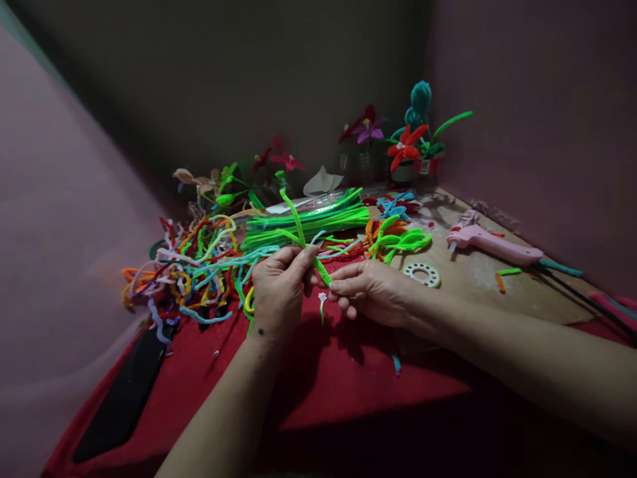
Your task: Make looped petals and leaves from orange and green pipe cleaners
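Between my two hands is a bright green pipe cleaner (322, 271), held over the red cloth. My left hand (281, 285) pinches it near its middle between thumb and fingers, and its upper part slants up and away to the left. At the lower end, the fingertips of my right hand (368, 292) are closed on the same piece. Just below the hands lies a small white flower centre on a short green stem (322, 307). Behind them is a bundle of green pipe cleaners (343, 216) in clear plastic.
A tangle of coloured pipe cleaners (199, 265) spreads at left, above a black flat object (124, 392). At right, a pink glue gun (492, 245) lies on a wooden board (537, 292) near a white ring with holes (422, 274). Pipe-cleaner flowers (408, 147) stand at the back.
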`<state>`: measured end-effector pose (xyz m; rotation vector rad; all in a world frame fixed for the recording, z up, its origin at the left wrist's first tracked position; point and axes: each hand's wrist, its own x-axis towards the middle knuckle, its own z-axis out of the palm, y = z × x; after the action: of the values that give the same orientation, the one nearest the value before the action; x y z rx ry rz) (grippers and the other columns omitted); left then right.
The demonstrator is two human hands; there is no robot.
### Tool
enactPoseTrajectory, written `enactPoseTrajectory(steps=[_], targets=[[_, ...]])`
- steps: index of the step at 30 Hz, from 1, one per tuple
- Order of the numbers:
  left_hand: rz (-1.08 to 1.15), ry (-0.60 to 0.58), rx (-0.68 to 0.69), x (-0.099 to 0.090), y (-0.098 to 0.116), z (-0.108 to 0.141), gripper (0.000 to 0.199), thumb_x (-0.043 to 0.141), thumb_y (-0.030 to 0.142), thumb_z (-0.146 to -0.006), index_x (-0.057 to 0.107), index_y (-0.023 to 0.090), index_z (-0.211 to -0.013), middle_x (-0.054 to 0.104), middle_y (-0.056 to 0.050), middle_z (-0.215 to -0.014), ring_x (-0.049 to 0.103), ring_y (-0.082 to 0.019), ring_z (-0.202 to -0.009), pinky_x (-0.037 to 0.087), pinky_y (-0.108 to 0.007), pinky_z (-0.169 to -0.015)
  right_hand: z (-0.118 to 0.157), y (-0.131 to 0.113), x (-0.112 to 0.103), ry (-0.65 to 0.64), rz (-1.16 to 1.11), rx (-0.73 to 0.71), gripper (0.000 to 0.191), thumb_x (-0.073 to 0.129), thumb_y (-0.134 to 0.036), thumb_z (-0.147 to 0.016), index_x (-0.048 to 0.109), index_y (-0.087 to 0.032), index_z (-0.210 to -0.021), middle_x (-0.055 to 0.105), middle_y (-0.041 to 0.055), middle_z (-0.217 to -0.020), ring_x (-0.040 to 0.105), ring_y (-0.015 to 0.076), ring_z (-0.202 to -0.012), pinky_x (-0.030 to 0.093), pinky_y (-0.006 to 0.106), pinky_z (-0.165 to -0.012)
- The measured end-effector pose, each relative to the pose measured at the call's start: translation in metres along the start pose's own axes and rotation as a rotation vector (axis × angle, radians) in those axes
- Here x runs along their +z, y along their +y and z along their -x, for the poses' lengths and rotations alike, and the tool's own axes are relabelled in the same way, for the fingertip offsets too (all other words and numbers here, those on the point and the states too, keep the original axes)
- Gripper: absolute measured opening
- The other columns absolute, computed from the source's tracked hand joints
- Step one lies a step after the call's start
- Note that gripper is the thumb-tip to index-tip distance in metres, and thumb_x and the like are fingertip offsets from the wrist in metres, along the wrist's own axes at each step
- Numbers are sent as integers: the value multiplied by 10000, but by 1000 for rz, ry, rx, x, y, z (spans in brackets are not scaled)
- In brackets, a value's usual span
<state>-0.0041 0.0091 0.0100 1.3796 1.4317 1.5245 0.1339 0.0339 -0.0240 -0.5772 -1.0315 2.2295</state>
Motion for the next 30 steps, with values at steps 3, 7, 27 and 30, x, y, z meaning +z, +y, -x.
enactPoseTrajectory(steps=[3,7,27,30], targets=[[66,-56,-15,0,-1,-2,164,639,274,-723,614,134,-641,468,49,-422,388,-37,-366,292,-158,-361,0,0,-3,-134,-41,79,36,604,-113,-733,616,-80,-735,594,39,-617,542,83,-479,425,192,-454],[176,-144,-81,2,-3,-5,164,634,290,-730,642,129,-761,471,48,-436,385,-41,-370,300,-156,-358,-1,0,-3,-166,-105,99,40,641,-104,-701,602,-96,-708,545,-4,-551,476,59,-451,367,180,-448],[295,-472,-441,7,-12,1,192,609,289,-741,605,107,-677,493,33,-425,377,-31,-288,281,-138,-285,-5,-4,-4,198,-300,-44,150,685,-101,-638,592,-156,-742,609,-11,-604,538,84,-523,401,218,-530],[362,-483,-491,9,-13,1,190,616,276,-728,600,101,-656,465,45,-400,363,-29,-270,286,-138,-276,-4,-5,-4,186,-297,-46,175,704,-119,-621,585,-159,-742,613,-13,-612,551,87,-525,417,224,-547]])
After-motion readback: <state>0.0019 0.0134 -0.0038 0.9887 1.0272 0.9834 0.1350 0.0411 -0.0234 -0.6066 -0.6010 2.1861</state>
